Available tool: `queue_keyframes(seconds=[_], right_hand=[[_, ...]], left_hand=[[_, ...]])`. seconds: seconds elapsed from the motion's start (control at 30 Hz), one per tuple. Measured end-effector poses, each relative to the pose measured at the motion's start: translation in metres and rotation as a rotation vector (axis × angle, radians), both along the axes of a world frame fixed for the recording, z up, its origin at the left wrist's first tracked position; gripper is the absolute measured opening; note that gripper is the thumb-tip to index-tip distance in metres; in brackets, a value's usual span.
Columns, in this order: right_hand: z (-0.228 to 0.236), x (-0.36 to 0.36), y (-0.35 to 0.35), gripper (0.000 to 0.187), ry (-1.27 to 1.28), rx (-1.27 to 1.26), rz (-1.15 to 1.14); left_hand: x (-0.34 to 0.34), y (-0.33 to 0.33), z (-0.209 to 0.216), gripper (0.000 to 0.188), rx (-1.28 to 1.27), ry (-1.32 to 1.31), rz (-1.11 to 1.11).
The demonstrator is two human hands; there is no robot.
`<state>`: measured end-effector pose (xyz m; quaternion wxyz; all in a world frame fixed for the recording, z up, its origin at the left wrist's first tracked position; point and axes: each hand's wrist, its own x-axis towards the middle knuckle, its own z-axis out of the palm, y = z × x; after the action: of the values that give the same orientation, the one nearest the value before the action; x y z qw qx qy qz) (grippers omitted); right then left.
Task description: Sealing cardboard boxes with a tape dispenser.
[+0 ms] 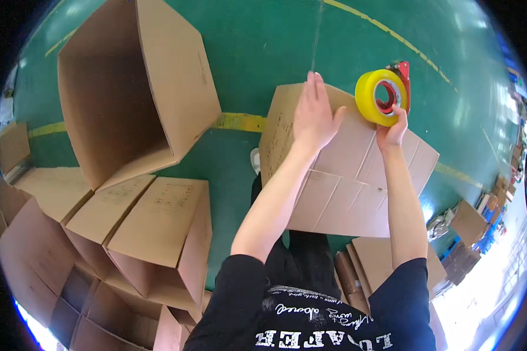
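Observation:
A closed brown cardboard box [345,187] stands in front of me, its top flaps meeting at a seam. My left hand [317,114] lies over the far left part of its top, fingers stretched out and thumb apart. In my right hand [393,130] is a red tape dispenser [403,71] with a large roll of yellow tape [370,96] on it. The roll is over the box's far right edge. Whether any tape runs from the roll to the box cannot be made out.
A large open carton [181,76] lies on its side at the far left. Several open cartons [158,216] are stacked below it. Flat cardboard [366,269] leans near my legs. Yellow lines [240,121] cross the green floor [257,47]. Piled goods [468,222] line the right side.

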<state>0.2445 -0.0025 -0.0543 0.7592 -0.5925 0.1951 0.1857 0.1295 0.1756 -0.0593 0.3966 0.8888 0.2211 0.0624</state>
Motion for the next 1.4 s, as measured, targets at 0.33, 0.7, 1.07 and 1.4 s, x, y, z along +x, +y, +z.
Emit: queue_keyframes(seconds=[0.33, 0.7, 1.07, 1.4], right_hand=[[0.002, 0.007, -0.005, 0.039, -0.046, -0.034, 0.016], [-0.009, 0.021, -0.016, 0.041, -0.035, -0.006, 0.046], [0.011, 0.008, -0.23, 0.016, -0.239, -0.095, -0.003], [-0.064, -0.105, -0.443, 0.051, 0.151, 0.197, -0.084]], left_hand=[[-0.169, -0.043, 0.008, 0.079, -0.094, 0.059, -0.061], [-0.273, -0.079, -0.024, 0.078, -0.752, 0.112, 0.183], [-0.273, -0.064, -0.036, 0.09, -0.323, 0.244, 0.198], [-0.216, -0.116, 0.014, 0.094, -0.111, 0.471, 0.515]])
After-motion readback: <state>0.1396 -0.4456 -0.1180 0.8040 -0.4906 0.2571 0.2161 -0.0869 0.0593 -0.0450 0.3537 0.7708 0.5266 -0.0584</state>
